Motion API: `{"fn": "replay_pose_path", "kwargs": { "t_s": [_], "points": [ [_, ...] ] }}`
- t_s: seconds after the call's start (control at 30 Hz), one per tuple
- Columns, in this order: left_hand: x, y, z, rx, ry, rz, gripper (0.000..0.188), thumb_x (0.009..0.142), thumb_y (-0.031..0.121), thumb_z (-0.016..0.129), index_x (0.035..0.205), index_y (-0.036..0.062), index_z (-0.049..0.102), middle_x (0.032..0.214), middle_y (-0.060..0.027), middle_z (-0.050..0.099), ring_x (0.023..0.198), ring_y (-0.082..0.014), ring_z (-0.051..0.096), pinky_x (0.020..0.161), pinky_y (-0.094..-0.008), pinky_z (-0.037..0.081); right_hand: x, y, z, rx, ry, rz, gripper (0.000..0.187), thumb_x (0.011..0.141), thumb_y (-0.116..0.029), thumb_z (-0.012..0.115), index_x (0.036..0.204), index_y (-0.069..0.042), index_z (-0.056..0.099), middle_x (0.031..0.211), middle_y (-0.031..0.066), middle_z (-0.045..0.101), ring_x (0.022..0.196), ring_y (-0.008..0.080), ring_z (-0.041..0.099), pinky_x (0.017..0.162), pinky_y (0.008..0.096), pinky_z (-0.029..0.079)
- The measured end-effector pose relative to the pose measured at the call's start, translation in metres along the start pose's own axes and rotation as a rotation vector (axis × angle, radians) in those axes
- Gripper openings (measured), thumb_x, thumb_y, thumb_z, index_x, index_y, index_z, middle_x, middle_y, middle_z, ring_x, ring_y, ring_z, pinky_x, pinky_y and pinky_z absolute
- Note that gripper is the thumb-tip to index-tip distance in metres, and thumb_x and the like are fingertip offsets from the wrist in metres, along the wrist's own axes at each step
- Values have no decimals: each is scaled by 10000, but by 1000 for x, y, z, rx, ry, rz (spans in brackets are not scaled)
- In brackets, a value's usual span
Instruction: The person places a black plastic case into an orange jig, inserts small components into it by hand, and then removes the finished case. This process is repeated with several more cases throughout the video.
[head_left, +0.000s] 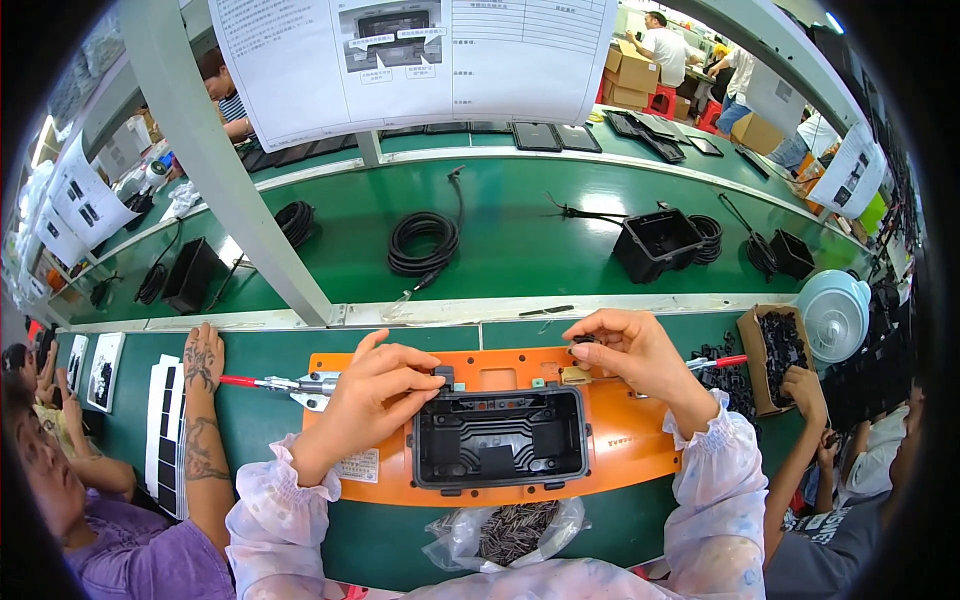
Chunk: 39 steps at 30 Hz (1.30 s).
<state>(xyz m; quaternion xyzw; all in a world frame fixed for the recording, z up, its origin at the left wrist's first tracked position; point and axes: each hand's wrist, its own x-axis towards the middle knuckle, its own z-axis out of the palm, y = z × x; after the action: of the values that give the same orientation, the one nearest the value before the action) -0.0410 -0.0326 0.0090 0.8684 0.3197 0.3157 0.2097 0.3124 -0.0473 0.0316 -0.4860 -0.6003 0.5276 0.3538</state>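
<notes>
A black rectangular plastic housing (498,438) sits open side up in an orange fixture (620,440) on the green bench. My left hand (375,392) rests at the housing's upper left corner, fingertips pinched on a small dark part at its rim. My right hand (625,352) is above the housing's upper right corner, fingers curled around a small dark piece near a tan clamp block (574,375). Both sleeves are pale and floral.
A clear bag of small dark parts (505,532) lies near the front edge. Red-handled toggle clamps (275,382) flank the fixture. Coiled black cables (423,243) and black housings (657,243) lie on the conveyor. A cardboard box of black parts (778,350) and other people's arms sit at both sides.
</notes>
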Motion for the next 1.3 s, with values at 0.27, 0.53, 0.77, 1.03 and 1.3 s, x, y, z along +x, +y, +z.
{"fn": "replay_pose_path", "kwargs": {
  "t_s": [0.27, 0.53, 0.77, 1.03, 1.3],
  "points": [
    [0, 0, 0, 302, 77, 267, 172, 829, 55, 802, 981, 118, 750, 1158, -26, 730, 1031, -211, 693, 1183, -606, 295, 1, 1, 1, -2, 27, -47, 181, 977, -87, 714, 1137, -2, 712, 868, 9, 709, 777, 45, 646, 684, 210, 553],
    [5, -5, -6, -4, -68, -15, 102, 870, 148, 803, 937, 113, 734, 1113, -20, 718, 1027, -203, 679, 1199, -573, 269, 0, 3, 1, 15, 7, -53, 176, 984, -91, 707, 1138, -6, 717, 860, 2, 706, 765, 38, 638, 661, 196, 528],
    [8, 0, 0, 13, -44, -34, 171, 872, 178, 814, 1016, 115, 747, 1108, -24, 716, 998, -203, 682, 1194, -552, 255, 0, -1, 4, 44, 7, 11, 193, 994, -121, 703, 1162, -27, 720, 879, -7, 709, 766, 40, 636, 664, 224, 551],
    [5, 0, 3, 54, 95, 26, 395, 862, 151, 808, 1239, 64, 725, 1057, -61, 711, 968, -219, 678, 1172, -548, 310, 0, -1, 3, 26, 16, -30, 172, 984, -100, 713, 1131, -12, 724, 866, 0, 709, 771, 44, 652, 673, 219, 568],
    [13, -3, 1, -15, 34, -77, 307, 861, 193, 815, 1151, 105, 765, 1080, -27, 721, 1061, -226, 659, 1202, -540, 251, 0, -1, 2, 17, 35, -19, 176, 977, -101, 721, 1128, -12, 728, 856, -4, 710, 758, 42, 651, 662, 217, 558]
  ]
}}
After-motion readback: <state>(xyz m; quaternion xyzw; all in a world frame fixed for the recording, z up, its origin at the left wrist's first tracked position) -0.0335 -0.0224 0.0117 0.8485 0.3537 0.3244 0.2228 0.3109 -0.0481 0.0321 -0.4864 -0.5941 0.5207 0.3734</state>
